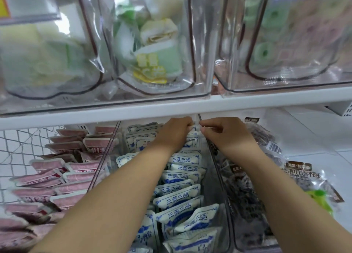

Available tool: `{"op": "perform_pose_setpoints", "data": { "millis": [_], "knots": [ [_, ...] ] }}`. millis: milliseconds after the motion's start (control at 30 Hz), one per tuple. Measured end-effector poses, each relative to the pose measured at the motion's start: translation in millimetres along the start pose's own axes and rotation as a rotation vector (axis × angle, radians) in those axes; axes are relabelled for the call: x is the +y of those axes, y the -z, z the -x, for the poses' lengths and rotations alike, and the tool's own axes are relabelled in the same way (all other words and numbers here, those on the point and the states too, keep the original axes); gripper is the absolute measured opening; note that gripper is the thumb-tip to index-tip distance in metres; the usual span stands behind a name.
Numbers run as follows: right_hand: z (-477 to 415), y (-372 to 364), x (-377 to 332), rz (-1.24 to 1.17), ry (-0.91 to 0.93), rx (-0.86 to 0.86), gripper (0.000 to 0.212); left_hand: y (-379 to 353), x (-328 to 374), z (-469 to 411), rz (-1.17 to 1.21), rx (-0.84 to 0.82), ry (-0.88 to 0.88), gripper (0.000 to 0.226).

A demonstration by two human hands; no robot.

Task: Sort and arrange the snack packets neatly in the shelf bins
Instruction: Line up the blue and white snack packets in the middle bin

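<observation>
Both hands reach to the back of the middle clear bin, which holds rows of white-and-blue snack packets standing on edge. My left hand has its fingers curled round the top of a white-and-blue packet at the far end. Just to its right, my right hand pinches the same packet's upper edge, close under the shelf board. The fingertips are partly hidden by the packet.
Pink packets fill the left bin. Dark plum packets lie in the right bin, with more loose beside it. A white shelf board crosses just above the hands, carrying clear bins of green and cream snacks.
</observation>
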State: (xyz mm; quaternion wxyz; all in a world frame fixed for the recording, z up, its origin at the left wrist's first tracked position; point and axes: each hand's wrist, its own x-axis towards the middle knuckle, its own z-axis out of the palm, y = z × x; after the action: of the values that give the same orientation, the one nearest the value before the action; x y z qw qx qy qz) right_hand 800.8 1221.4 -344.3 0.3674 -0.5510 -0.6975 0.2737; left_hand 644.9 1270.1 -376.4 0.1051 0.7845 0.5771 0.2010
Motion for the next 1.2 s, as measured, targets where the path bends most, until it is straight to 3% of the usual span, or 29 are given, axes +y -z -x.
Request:
{"op": "perform_pose_setpoints", "data": {
  "millis": [167, 367, 500, 567, 733, 1033, 1100, 1200],
  "knots": [
    [6.2, 1.4, -2.0, 0.009, -0.009, -0.023, 0.03, 19.3, -0.8, 21.1, 0.084, 0.26, 0.075, 0.015],
    [11.2, -1.1, -3.8, 0.02, 0.0, -0.003, 0.031, 36.7, 11.2, 54.4, -0.277, -0.102, 0.013, 0.023],
    [10.9, -2.3, -1.7, 0.028, 0.01, 0.005, 0.031, 31.3, 23.3, 35.2, -0.325, -0.273, 0.086, 0.023],
    [9.2, -2.8, 0.1, 0.014, 0.016, 0.004, 0.031, 28.3, 27.1, 29.8, -0.27, -0.291, 0.116, 0.025],
    [6.5, -2.4, 4.0, -0.031, 0.01, 0.006, 0.03, 25.2, 24.9, 42.2, -0.091, -0.127, 0.156, 0.029],
    [6.7, -2.7, 5.3, -0.016, 0.038, 0.004, 0.03, 24.6, 33.8, 35.7, -0.054, -0.403, 0.182, 0.03],
    [8.9, -1.5, 2.7, 0.015, 0.049, -0.004, 0.03, 27.6, 37.0, 40.2, -0.005, -0.344, 0.16, 0.025],
    [19.4, 2.5, -6.7, 0.057, 0.057, -0.004, 0.031, 33.1, 42.5, 60.9, 0.057, -0.018, 0.084, 0.027]
  ]
}}
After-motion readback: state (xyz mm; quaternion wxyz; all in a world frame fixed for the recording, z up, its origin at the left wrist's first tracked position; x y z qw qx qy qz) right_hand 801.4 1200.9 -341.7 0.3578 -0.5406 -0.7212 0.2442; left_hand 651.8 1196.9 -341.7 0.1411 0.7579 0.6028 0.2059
